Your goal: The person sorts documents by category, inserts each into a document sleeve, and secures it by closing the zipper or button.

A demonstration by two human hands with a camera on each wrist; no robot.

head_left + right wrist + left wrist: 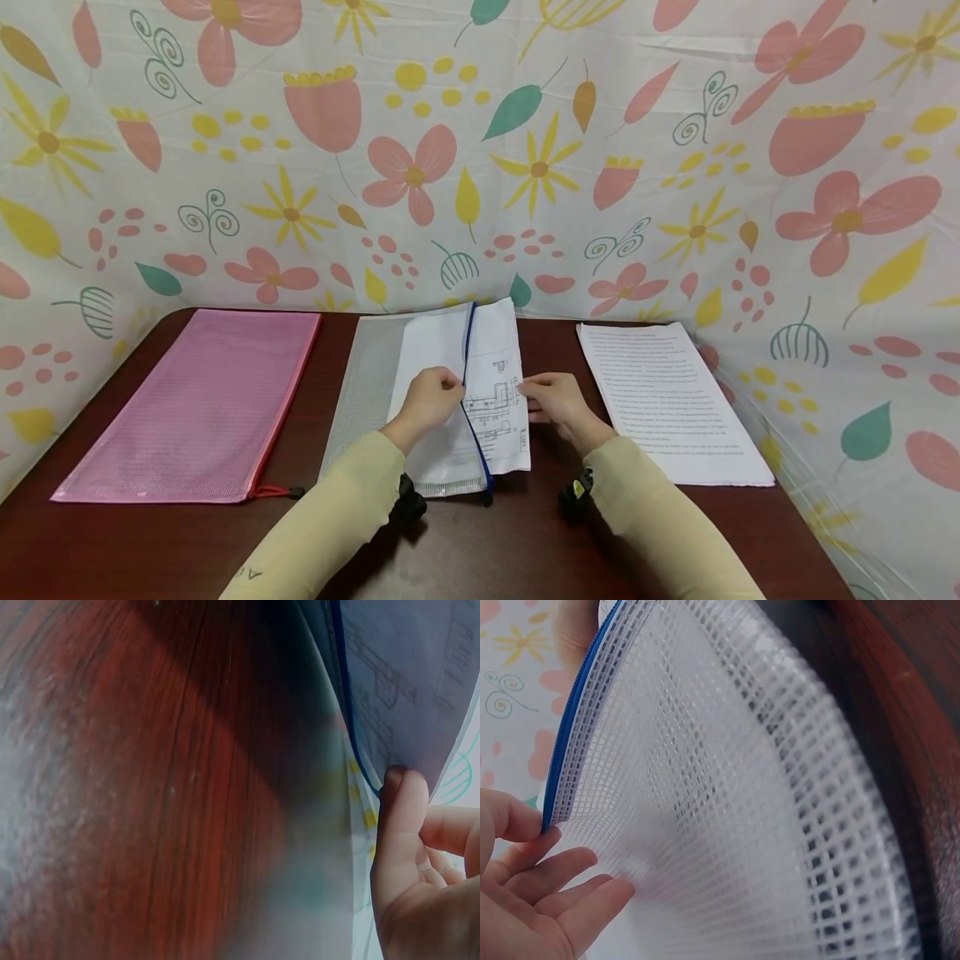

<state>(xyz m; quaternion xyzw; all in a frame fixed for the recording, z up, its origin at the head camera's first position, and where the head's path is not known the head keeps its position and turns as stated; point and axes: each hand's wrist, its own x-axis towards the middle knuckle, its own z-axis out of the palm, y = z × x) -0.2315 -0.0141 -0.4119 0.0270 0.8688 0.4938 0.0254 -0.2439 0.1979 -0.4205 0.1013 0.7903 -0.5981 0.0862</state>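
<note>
A clear mesh zipper pouch with a blue zipper edge lies at the middle of the table. Sheets of paper printed with line drawings are partly inside it and stick out past the zipper on the right. With thumb and forefinger, my left hand pinches the blue zipper edge; its other fingers lie against the mesh in the left wrist view. My right hand pinches the right edge of the sheets, its thumb on the paper beside the drawings.
A pink mesh zipper pouch with a red pull cord lies at the left. To the right is a stack of text-printed paper. The dark wooden table meets a flower-patterned curtain at the back and sides.
</note>
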